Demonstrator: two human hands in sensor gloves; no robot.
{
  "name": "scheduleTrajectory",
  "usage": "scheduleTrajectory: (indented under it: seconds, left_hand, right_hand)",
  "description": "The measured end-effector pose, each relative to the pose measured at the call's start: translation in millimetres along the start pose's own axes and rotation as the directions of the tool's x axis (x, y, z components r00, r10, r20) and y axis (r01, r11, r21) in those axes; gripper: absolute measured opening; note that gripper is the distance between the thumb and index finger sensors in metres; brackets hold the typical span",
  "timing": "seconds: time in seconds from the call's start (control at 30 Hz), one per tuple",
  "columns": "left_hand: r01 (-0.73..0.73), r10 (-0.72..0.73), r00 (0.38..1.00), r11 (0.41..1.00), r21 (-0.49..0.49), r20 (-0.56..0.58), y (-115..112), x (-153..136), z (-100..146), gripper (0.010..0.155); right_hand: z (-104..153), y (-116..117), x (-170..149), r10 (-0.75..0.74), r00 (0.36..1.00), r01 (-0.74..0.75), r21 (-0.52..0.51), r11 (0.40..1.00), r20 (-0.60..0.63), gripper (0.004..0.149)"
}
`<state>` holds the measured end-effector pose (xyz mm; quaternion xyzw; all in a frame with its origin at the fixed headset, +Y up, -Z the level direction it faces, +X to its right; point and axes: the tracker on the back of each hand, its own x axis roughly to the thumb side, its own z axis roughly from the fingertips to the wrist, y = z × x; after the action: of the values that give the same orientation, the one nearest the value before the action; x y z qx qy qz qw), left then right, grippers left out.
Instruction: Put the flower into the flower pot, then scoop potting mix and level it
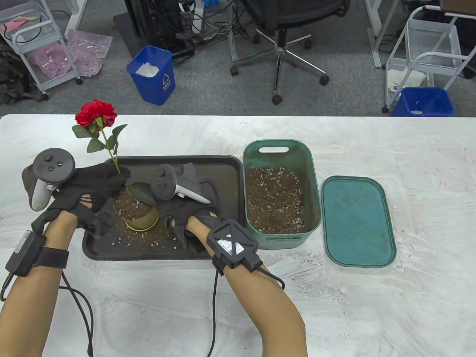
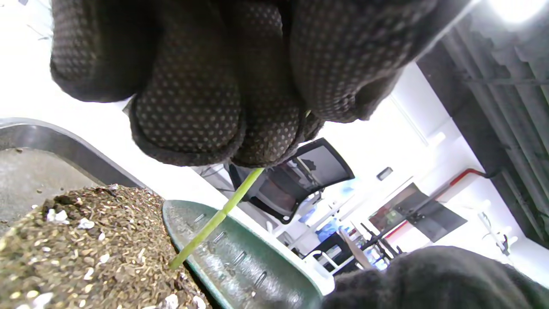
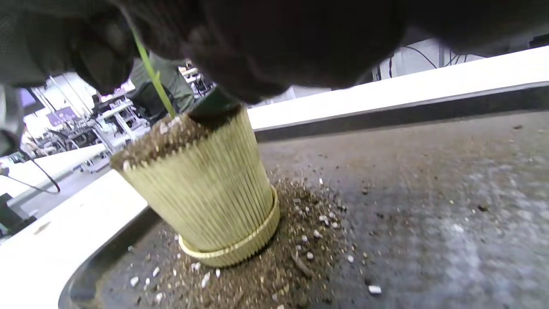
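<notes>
A red artificial flower [image 1: 96, 113] stands with its thin green stem [image 2: 214, 219] planted in a ribbed, cream-coloured flower pot [image 3: 205, 184], which sits on a dark tray [image 1: 223, 163] on a white table [image 1: 372, 297]. The flower's long axis runs from the soil up to the bloom, leaning slightly, so that in the table view the red head points toward the far left of the table, away from the person. The pot already looks filled to the brim with brown potting mix [image 2: 85, 249], and more mix is spilled on the tray around its base. The left hand [image 1: 93, 182], gloved in black, has a closed grip pinching the stem just above the soil. The right hand [image 1: 186, 200] is over the pot's near side with a dark green scoop [image 2: 240, 262] at the rim; whether its fingers are wrapped around the scoop cannot be told. By this evidence, planting is done and scooping is well advanced; levelling the surface probably remains. Just right of the tray stands a green bin [image 1: 281, 148] holding more mix, with its lid [image 1: 357, 219] lying beside it.
</notes>
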<state>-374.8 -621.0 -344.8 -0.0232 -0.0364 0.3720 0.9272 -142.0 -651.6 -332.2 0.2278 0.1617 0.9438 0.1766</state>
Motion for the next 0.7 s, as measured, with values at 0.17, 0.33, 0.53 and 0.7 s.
scheduleTrajectory:
  seconds: [0.17,0.33,0.53,0.7]
  left_hand:
    - [-0.006,0.006,1.0,1.0,0.009,-0.001,-3.9,1.1,-2.9,0.043]
    - [0.002,-0.002,1.0,1.0,0.009,-0.015,-7.2,4.2,-7.3,0.043]
    - [0.062,-0.062,0.998,0.998,-0.005,-0.021,-7.0,11.2,-12.9,0.043]
    - [0.068,-0.068,0.997,0.998,0.0,-0.032,-9.2,12.9,-12.9,0.043]
  right_hand:
    - [-5.7,3.6,13.4,0.088,0.993,-0.08,0.088,0.993,-0.083,0.047]
    - [1.9,8.6,9.5,0.043,0.997,-0.04,0.039,0.998,-0.065,0.047]
    - [28.1,4.5,-9.9,-0.181,0.983,0.174,-0.142,0.974,-0.033,0.047]
    - [36.4,6.8,0.9,-0.159,0.986,0.154,-0.084,0.984,-0.056,0.048]
